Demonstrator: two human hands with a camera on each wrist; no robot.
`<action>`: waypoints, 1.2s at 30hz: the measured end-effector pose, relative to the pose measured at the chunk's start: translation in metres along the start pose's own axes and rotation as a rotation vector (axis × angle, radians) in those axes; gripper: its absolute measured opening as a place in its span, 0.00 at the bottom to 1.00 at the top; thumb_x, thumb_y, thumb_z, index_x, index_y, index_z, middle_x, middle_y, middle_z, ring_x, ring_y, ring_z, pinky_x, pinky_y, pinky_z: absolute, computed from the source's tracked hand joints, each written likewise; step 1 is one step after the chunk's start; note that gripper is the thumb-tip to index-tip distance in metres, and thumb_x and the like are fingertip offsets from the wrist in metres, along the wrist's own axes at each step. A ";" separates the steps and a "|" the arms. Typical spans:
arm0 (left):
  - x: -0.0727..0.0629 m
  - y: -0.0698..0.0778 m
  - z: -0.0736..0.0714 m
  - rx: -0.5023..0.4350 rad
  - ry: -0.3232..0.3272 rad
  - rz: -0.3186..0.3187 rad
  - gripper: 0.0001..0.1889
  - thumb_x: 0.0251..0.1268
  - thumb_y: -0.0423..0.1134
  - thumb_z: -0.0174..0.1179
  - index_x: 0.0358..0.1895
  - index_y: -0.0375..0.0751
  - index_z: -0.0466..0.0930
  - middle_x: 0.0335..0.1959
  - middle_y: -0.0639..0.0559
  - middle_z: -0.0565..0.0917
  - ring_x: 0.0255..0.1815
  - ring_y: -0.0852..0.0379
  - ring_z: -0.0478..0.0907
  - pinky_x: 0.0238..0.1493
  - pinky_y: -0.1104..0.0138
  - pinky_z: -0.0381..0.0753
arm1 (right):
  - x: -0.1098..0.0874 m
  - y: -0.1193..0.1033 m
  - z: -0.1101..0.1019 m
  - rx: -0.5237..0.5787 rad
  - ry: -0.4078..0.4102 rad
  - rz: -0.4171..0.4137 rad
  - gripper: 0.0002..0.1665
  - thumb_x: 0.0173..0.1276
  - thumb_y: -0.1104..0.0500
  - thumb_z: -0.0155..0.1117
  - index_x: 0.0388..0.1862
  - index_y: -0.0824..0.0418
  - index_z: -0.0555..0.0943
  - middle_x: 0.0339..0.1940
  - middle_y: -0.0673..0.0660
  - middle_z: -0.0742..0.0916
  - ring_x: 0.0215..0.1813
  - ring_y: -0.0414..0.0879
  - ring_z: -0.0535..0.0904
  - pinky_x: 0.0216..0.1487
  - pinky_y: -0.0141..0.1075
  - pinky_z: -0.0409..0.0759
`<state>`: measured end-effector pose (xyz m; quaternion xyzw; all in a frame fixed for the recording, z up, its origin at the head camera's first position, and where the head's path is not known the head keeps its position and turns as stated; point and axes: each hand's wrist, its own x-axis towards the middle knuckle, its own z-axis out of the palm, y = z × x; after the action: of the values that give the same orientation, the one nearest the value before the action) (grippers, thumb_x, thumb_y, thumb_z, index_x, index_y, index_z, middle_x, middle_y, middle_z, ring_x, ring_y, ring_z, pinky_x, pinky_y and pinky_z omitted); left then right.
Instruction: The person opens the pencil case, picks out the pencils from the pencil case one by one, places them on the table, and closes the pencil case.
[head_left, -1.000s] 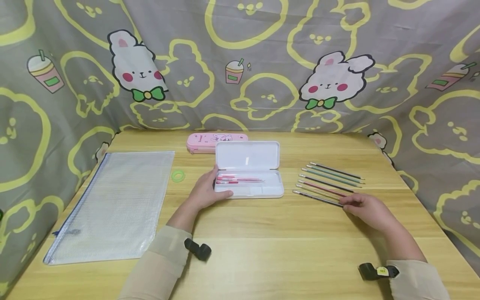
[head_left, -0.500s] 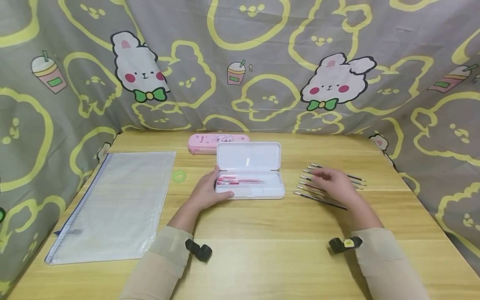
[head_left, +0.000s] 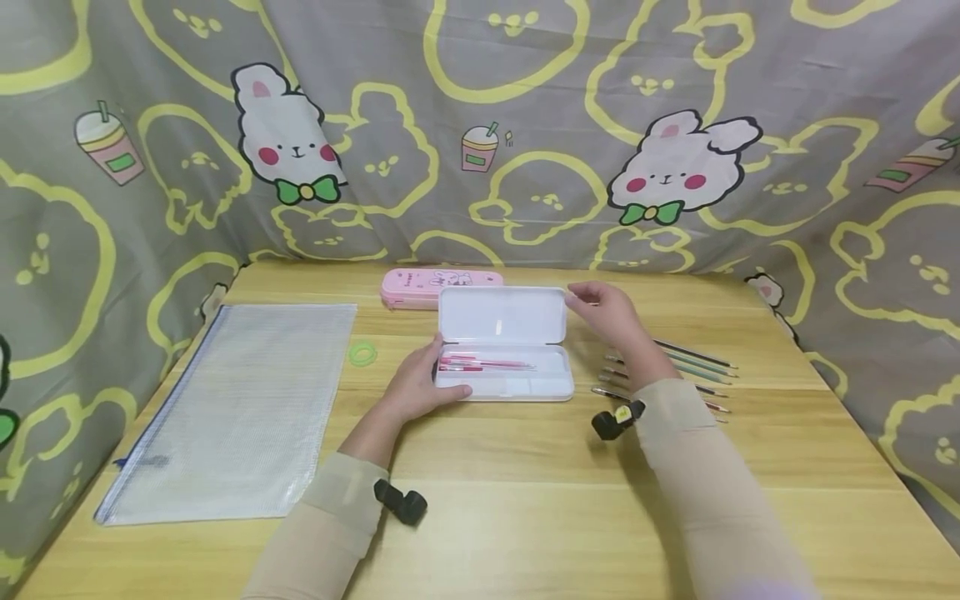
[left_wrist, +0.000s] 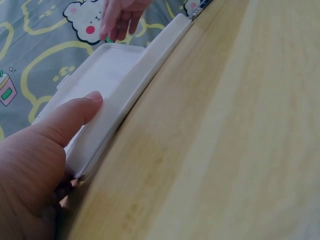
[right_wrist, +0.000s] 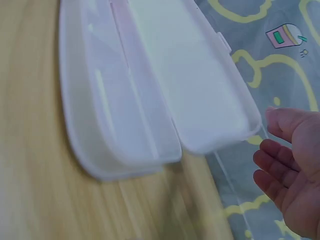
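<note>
A white plastic pencil case [head_left: 551,386] lies on the table with its lid [head_left: 480,317] raised at the back. Inside it are a few pink and red pens [head_left: 487,364]. My left hand [head_left: 411,387] grips the case's left end, thumb over the front rim and fingers at the side. My right hand [head_left: 611,317] is beside the lid's upper right corner, its fingers loosely bent; the right wrist view puts the thumb [right_wrist: 280,122] close to the lid edge, and contact is unclear. Several pencils [head_left: 693,367] lie under and beyond the right forearm, partly hidden.
Behind the white case is a pink zippered pencil case [head_left: 416,287]. A green ring [head_left: 363,354] lies to the left, next to a translucent mesh zip pouch [head_left: 232,408]. A patterned curtain [head_left: 375,142] hangs along the table's back edge.
My right hand has left the pencils, moving left and away from me up to the raised lid. My left hand has stayed on the case.
</note>
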<state>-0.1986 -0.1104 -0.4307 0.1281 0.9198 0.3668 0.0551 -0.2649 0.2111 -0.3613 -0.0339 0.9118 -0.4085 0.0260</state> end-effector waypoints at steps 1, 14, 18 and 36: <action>0.000 0.000 0.000 -0.001 0.000 -0.001 0.59 0.52 0.57 0.70 0.78 0.36 0.43 0.78 0.36 0.55 0.78 0.37 0.54 0.78 0.48 0.55 | 0.004 -0.002 0.002 0.013 0.004 0.000 0.29 0.75 0.46 0.54 0.67 0.61 0.73 0.65 0.63 0.79 0.67 0.58 0.73 0.67 0.52 0.73; 0.000 0.001 0.001 -0.051 0.020 -0.018 0.59 0.49 0.57 0.72 0.79 0.39 0.45 0.76 0.36 0.60 0.76 0.38 0.58 0.77 0.48 0.58 | 0.018 -0.003 0.009 0.066 0.009 0.022 0.25 0.75 0.48 0.54 0.61 0.63 0.78 0.63 0.64 0.81 0.66 0.58 0.75 0.68 0.51 0.73; 0.001 0.001 0.001 -0.082 0.041 -0.021 0.61 0.46 0.55 0.74 0.79 0.43 0.44 0.73 0.38 0.66 0.74 0.40 0.62 0.75 0.48 0.60 | 0.013 -0.001 0.009 0.093 0.019 -0.001 0.25 0.75 0.47 0.56 0.60 0.62 0.78 0.62 0.63 0.82 0.65 0.57 0.76 0.67 0.51 0.74; -0.001 0.007 -0.007 -0.181 0.061 -0.046 0.58 0.53 0.55 0.71 0.80 0.44 0.41 0.79 0.39 0.54 0.79 0.40 0.52 0.78 0.48 0.52 | -0.044 0.013 0.005 0.172 -0.059 -0.114 0.23 0.71 0.48 0.61 0.55 0.63 0.80 0.54 0.60 0.85 0.52 0.39 0.80 0.52 0.28 0.79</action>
<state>-0.1974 -0.1107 -0.4204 0.0903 0.8868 0.4509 0.0466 -0.2211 0.2198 -0.3736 -0.0952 0.8688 -0.4849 0.0325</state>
